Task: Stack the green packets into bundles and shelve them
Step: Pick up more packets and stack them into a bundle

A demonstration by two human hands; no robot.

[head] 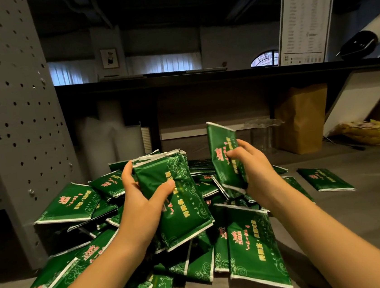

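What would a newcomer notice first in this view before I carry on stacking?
The big heap of green packets sprawls over the wooden surface at the centre, with one stray packet lying apart to the right. Above the heap, the left hand grips a thick bundle while the right hand holds a single packet upright beside it. A brown paper bag stands behind on the right.

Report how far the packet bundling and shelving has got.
Done: little. The left hand grips a partial bundle of several stacked packets. In hand: the right hand holds one packet upright beside that bundle, apparently about to add it. Left: the big loose pile underneath and a stray packet off to the right are unstacked, and no shelved bundle is in view.
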